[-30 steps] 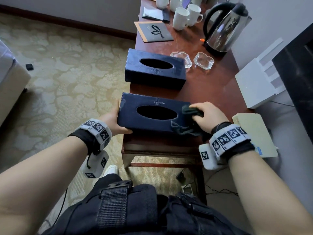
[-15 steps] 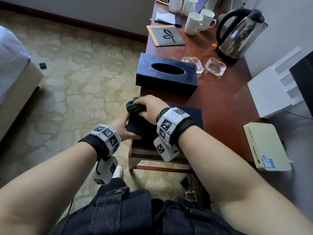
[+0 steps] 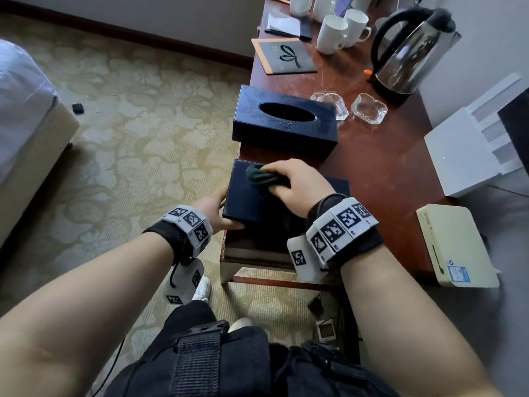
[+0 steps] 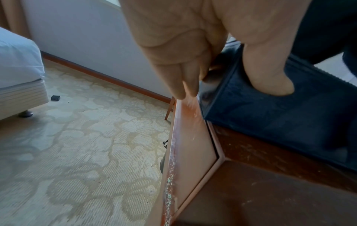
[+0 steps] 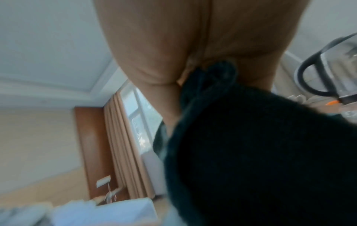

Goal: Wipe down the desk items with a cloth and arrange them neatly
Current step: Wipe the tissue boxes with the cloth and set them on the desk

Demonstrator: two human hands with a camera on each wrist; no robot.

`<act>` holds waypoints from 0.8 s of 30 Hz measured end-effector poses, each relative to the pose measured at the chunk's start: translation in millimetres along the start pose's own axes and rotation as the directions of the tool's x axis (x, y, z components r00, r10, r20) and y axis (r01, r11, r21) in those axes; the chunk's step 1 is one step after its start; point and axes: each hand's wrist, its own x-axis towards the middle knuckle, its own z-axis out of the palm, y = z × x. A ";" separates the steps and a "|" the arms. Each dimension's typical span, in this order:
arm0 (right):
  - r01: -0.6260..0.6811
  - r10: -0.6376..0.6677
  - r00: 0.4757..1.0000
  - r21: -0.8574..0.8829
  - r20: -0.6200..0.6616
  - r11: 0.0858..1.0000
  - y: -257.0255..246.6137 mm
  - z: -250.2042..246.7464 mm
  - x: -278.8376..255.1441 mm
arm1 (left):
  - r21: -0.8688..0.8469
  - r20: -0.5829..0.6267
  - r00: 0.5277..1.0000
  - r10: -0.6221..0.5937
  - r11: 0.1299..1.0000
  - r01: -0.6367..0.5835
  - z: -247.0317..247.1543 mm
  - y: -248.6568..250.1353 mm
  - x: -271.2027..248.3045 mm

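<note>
The tabletop [image 3: 372, 173] carries your near tissue box [image 3: 246, 196] at its front left corner, long axis running left to right across it. A second tissue box [image 3: 286, 121] sits just behind the near one, the kettle [image 3: 412, 53] well behind and to the right. Your left hand [image 3: 214, 210] braces the near box's left end, thumb pressed on its front face. Your right hand [image 3: 294, 184] is clenched round the dark cloth [image 3: 262, 176] on the lid's left part, so the unwiped stretch probably lies rightward, though your wrist hides it.
</note>
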 end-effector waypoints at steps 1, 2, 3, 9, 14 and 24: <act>-0.003 0.006 0.998 0.051 -0.064 0.999 -2.2 -4.8 -3.6 | 0.053 0.002 1.000 -0.001 0.999 0.001 -0.6 2.6 0.9; 0.008 0.004 0.993 0.102 -0.117 0.995 -6.1 -9.5 -7.4 | 0.096 0.005 1.000 0.001 0.995 -0.001 -2.6 5.7 0.6; 0.034 -0.010 0.987 0.147 -0.163 0.989 -11.2 -13.7 -11.5 | 0.115 0.009 1.000 0.007 0.993 -0.008 -4.9 6.9 -0.1; 0.229 -0.136 0.945 0.305 -0.298 0.924 -55.5 -23.9 -20.3 | -0.377 -0.168 0.975 0.146 0.904 -0.201 -50.9 20.2 -28.7; 0.263 -0.158 0.946 0.385 -0.284 0.885 -98.2 -15.9 2.8 | -0.488 -0.340 0.898 0.279 0.764 -0.422 -107.7 24.6 -59.8; 0.253 -0.172 0.956 0.365 -0.239 0.896 -215.5 31.9 108.1 | -0.523 -0.343 0.890 0.300 0.726 -0.446 -242.3 -72.8 -64.2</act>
